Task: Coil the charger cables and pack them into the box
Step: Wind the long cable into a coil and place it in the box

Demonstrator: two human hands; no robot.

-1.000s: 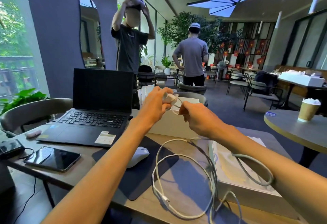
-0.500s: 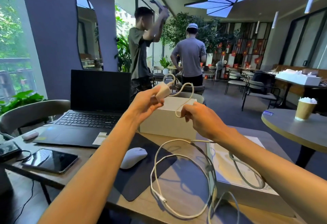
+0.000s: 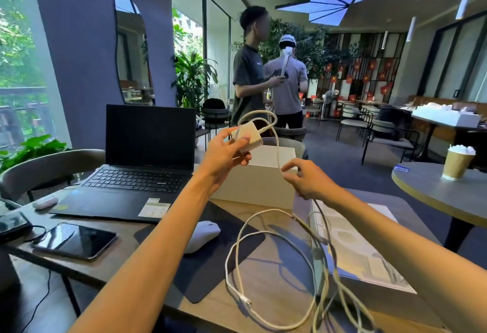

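Note:
My left hand [image 3: 224, 155] holds a white charger brick [image 3: 249, 137] in the air above the table. A white cable [image 3: 276, 148] loops up from the brick and drops to my right hand [image 3: 305, 181], which pinches it between thumb and fingers. Below that hand the cable falls in loose loops [image 3: 237, 259] on the wooden table, its plug end [image 3: 246, 301] lying near the front edge. A white box [image 3: 259, 182] stands behind my hands. A flat white box lid [image 3: 355, 248] lies at the right under part of the cable.
An open black laptop [image 3: 142, 164], a phone [image 3: 75, 240], a white mouse [image 3: 203, 235] on a dark mat [image 3: 210, 272] lie to the left. A round table with a paper cup [image 3: 457, 162] stands at right. Two people stand behind among chairs.
My left hand has raised the charger brick higher and turned it. My right hand has slid down the cable and moved right, lengthening the loop between the hands.

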